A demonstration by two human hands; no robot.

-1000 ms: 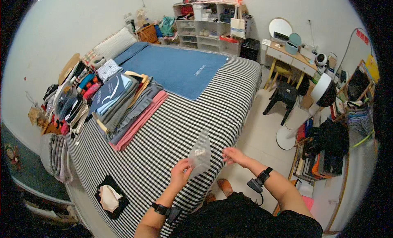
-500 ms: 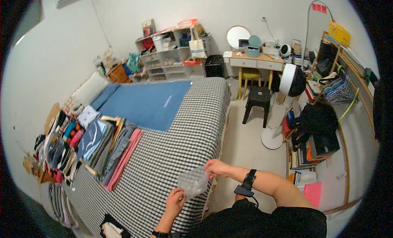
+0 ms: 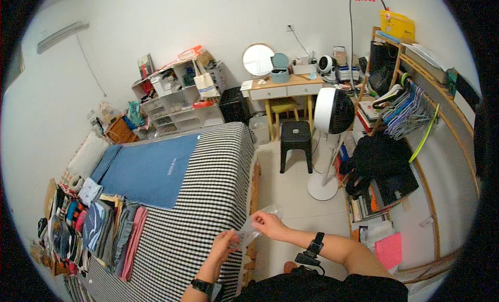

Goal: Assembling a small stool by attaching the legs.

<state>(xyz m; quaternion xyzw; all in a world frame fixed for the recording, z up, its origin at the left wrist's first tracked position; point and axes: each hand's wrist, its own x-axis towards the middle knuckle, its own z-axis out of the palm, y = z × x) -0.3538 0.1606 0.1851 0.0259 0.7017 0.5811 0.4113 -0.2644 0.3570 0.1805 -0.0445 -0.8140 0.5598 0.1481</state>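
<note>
The likeliest trouble is a slip: the clear plastic bag (image 3: 247, 231) looks thin and slack, so a loose pinch could let it slide past the bed's right edge and down to the pale floor (image 3: 293, 211). Pulling the two hands apart too sharply could stretch or tear the film, and its transparency might make the opening or a fold easy to misjudge. The bag hangs between the hands, above the right edge of the bed (image 3: 174, 245), towards its near end, with some film showing beyond the right hand (image 3: 268, 225). That hand pinches the film between thumb and fingers, over the floor side; the left hand (image 3: 222, 247), over the checked cover, has its fingers against the bag, though whether they grip it I cannot tell.
</note>
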